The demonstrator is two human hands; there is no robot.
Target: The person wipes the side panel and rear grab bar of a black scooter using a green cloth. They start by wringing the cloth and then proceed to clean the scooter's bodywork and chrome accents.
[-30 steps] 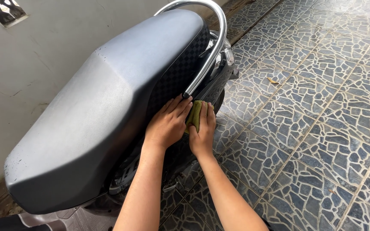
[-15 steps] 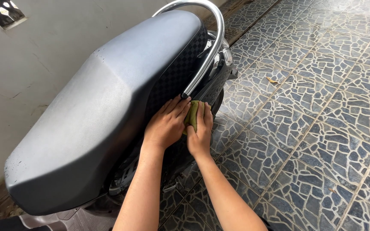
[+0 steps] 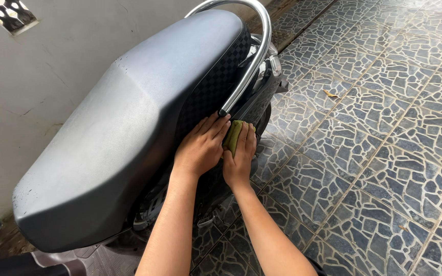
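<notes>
A scooter with a long grey seat (image 3: 129, 122) stands beside a pale wall. A chrome grab rail (image 3: 254, 56) curves around the seat's back end. My left hand (image 3: 200, 145) lies flat against the dark side panel just under the seat, below the rail's lower end. My right hand (image 3: 239, 158) presses an olive-green cloth (image 3: 233, 135) against the same panel, right beside the left hand. The panel under both hands is mostly hidden.
The floor (image 3: 374, 143) to the right is paved with blue-grey mosaic stone tiles, with a dry leaf (image 3: 329, 94) lying on it. The pale wall (image 3: 52, 61) runs close along the scooter's left side. A metal grate (image 3: 287, 38) lies behind the scooter.
Both hands stay on the side panel. The right hand with the cloth has shifted very slightly along the panel.
</notes>
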